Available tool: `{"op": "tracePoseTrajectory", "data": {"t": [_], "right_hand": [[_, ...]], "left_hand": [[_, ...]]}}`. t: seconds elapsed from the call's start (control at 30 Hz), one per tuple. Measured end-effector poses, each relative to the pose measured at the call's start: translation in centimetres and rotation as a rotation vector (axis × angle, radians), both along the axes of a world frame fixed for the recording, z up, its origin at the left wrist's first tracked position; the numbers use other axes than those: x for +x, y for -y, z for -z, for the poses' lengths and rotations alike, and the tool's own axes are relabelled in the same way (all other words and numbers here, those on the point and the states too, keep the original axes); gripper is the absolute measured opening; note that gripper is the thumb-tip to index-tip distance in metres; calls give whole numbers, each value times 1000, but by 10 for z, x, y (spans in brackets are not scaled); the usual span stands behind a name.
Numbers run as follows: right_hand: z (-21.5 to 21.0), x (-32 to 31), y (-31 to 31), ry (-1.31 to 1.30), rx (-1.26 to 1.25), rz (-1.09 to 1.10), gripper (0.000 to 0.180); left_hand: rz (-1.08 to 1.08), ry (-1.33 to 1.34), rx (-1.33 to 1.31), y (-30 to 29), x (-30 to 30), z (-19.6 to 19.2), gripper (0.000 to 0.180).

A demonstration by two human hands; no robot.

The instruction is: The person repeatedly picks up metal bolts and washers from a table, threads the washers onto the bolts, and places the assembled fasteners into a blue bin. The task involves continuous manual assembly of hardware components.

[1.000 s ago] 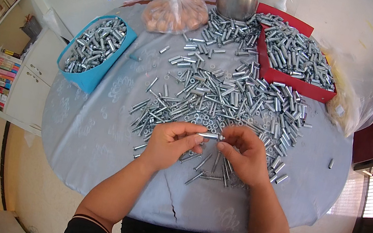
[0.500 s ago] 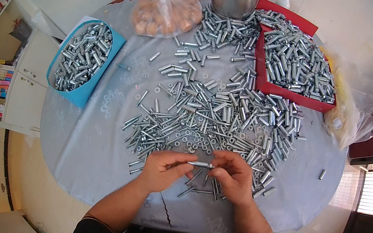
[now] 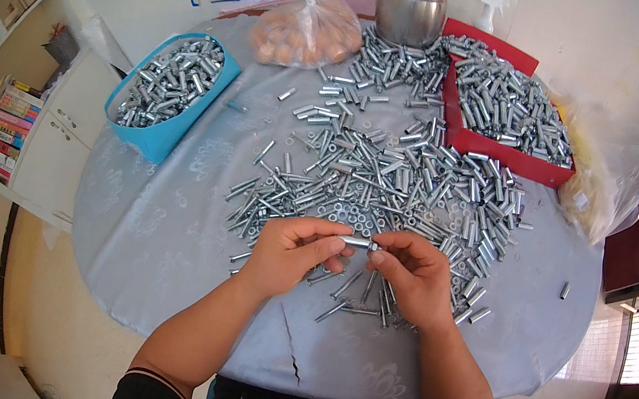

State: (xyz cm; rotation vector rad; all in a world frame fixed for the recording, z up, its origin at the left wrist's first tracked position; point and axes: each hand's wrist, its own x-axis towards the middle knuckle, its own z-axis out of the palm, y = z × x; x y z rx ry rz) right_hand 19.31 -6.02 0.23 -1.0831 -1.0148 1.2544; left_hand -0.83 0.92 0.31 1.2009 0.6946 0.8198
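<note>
Between my two hands, over the near middle of the table, lies a silvery expansion bolt (image 3: 356,242) held level. My left hand (image 3: 294,253) pinches its sleeve end between thumb and fingers. At the other end, my right hand (image 3: 412,272) has thumb and fingers closed on the nut end. Just beyond my fingers is a heap of loose washers and nuts (image 3: 351,215). Long thin bolts (image 3: 286,194) lie to the left of the pile, and metal sleeves (image 3: 489,229) to its right. Several bolts (image 3: 357,300) lie beneath my hands.
A blue container (image 3: 209,99) of assembled bolts stands at the left, and a red box (image 3: 505,162) full of them at the far right. Behind are a tied bag of round brownish items (image 3: 306,31) and a steel pot (image 3: 411,6). A plastic bag (image 3: 608,186) hangs by the right edge.
The view has shifted, so the table's things sit a little further right. My hands have come closer together on the bolt, with the right hand's fingers now at its nut.
</note>
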Motion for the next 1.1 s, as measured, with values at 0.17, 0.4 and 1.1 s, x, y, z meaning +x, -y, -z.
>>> {"op": "tracePoseTrajectory", "data": {"t": [0.17,0.4,1.1], "right_hand": [[-1,-2,-1,-57,4,25,19],[-7,4,2,7,-53,-5,16],[-13,24,-5,78,150,476,18]], "left_hand": [[11,-5,47,4,2,2,24],[-29,-4,88,7,1,1,22],[-662,-89,365,-19,-16,3,13]]}}
